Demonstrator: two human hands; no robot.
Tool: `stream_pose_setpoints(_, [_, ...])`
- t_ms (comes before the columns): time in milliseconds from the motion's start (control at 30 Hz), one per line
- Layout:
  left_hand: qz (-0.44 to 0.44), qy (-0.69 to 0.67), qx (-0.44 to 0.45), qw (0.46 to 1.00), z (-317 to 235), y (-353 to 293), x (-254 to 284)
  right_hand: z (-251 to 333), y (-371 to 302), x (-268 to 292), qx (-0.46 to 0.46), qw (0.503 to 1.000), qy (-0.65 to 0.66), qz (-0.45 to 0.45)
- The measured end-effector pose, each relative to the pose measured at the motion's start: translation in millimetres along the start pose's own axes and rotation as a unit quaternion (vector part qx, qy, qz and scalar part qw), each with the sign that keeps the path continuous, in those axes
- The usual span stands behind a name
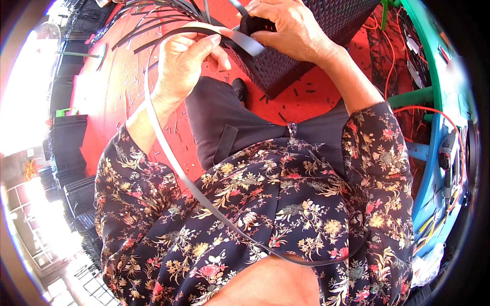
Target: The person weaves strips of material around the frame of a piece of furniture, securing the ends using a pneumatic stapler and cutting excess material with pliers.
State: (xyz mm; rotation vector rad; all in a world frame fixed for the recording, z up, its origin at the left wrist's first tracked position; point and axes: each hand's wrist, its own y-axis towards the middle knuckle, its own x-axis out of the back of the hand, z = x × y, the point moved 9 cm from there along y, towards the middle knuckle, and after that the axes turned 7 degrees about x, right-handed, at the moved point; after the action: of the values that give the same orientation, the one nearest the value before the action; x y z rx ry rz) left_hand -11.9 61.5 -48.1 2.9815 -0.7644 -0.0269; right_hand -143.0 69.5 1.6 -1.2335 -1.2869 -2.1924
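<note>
My left hand (181, 61) pinches a flat, dark plastic strip (176, 155) between thumb and fingers. A long stretch of this pliable strip loops down across my floral shirt. To the right, the fingers of my right hand (296, 33) are closed around a bent strip at the edge of a dark woven panel (291, 66). A short, shiny piece of strip (246, 42) spans the gap between my hands. Several loose strip ends (148, 23) fan out beyond my left hand. My right fingers partly hide the spot where the strip meets the weave.
Strip offcuts lie scattered over the red floor (122, 86). Stacked dark woven pieces (76, 137) line the left side. On the right stand a green curved frame (426, 51) and a blue surface holding a tool (448, 150). A red hose (429, 108) curves there.
</note>
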Motion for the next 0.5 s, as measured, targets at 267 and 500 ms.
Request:
stream_pose_setpoints(267, [-0.036, -0.018, 0.005, 0.999, 12.0, 0.6, 5.0, -2.7, -3.0, -3.7, 0.006, 1.000, -0.008, 0.006])
stream_pose_setpoints(500, [-0.097, 0.012, -0.012, 0.995, 18.0, 5.2, 16.4, -5.9, -4.3, -2.4, -0.001, 1.000, -0.004, 0.006])
